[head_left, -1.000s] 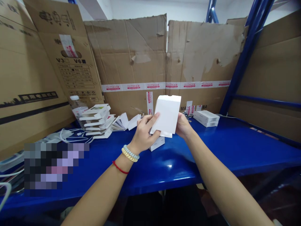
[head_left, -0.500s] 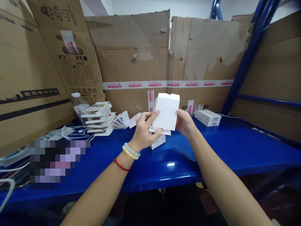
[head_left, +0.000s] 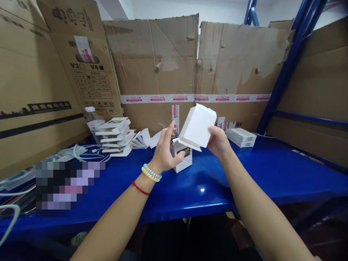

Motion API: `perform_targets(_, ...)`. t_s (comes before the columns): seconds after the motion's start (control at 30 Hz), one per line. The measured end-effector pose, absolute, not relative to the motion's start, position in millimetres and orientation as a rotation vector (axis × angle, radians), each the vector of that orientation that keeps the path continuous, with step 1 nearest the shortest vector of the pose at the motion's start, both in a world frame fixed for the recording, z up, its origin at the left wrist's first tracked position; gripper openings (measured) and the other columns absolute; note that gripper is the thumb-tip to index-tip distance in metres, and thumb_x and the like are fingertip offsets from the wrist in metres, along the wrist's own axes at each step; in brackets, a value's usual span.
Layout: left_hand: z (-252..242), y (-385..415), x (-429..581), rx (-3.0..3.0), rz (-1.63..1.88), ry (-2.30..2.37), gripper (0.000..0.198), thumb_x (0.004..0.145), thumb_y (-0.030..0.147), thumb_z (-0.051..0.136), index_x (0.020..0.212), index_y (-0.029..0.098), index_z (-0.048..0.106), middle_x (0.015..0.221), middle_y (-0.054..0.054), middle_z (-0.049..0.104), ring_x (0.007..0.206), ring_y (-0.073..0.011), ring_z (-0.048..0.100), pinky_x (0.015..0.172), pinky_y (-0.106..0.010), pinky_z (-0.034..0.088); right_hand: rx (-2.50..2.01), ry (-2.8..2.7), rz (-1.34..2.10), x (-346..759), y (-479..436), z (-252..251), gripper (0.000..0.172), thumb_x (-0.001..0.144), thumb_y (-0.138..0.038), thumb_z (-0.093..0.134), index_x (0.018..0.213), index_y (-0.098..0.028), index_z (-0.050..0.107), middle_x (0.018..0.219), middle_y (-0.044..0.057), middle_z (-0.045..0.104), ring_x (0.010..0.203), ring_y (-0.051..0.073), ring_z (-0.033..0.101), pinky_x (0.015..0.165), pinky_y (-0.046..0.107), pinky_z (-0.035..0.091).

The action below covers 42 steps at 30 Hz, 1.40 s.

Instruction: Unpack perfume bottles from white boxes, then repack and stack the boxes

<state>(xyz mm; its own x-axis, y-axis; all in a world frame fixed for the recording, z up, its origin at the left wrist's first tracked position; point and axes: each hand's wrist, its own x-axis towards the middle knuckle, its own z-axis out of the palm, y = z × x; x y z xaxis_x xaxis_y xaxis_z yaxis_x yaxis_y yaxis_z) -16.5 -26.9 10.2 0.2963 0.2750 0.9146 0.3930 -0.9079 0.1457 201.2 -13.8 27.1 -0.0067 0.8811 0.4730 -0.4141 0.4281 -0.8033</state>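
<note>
My right hand (head_left: 218, 142) grips a plain white carton sleeve (head_left: 198, 125) by its right edge and holds it tilted above the blue shelf (head_left: 217, 181). My left hand (head_left: 164, 152) is just left of the sleeve, fingers apart and curled, no longer on it. The hand hovers beside a small white product box (head_left: 182, 159) that stands upright on the shelf, its top flap open and a dark picture on its front.
A stack of flat white boxes (head_left: 115, 136) and a water bottle (head_left: 94, 121) stand at the back left, with white cables (head_left: 84, 154) nearby. Two closed white boxes (head_left: 240, 137) lie at the back right. Cardboard sheets (head_left: 168, 69) wall the shelf; a blue upright (head_left: 288, 69) rises on the right.
My left hand has let go of the white sleeve and dropped a little. My right hand has tilted the sleeve to the right, uncovering the small box behind it.
</note>
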Motion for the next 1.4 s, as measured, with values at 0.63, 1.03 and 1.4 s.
perform_targets(0.63,5,7,-32,-3.185,-2.230,-1.000,0.051,0.063,0.031,0.077,0.107,0.018,0.054,0.101,-0.007,0.066,0.098,-0.0222,0.063,0.085,-0.038,0.051,-0.386,-1.148,1.243,193,-14,19,0.045,0.067,-0.054,0.074,0.100,-0.025,0.067,0.106,0.004,0.075,0.117,0.028,0.063,0.097,0.046,0.054)
perform_targets(1.03,-2,9,-14,-2.647,-2.528,-1.443,0.040,0.072,0.043,0.070,0.099,0.017,0.058,0.091,-0.007,0.068,0.086,-0.0226,0.064,0.067,-0.034,0.053,-0.418,-1.265,1.285,182,-18,17,0.045,0.064,-0.055,0.077,0.094,-0.024,0.066,0.096,0.005,0.076,0.103,0.029,0.069,0.087,0.045,0.058)
perform_targets(1.4,-4,-6,-8,-2.982,-2.153,-1.156,0.063,0.068,0.040,0.077,0.111,0.023,0.034,0.097,-0.005,0.062,0.083,-0.0181,0.063,0.073,-0.034,0.051,-0.386,-1.218,1.212,185,-19,20,0.046,0.070,-0.059,0.070,0.101,-0.025,0.066,0.106,0.004,0.075,0.110,0.026,0.067,0.083,0.039,0.060)
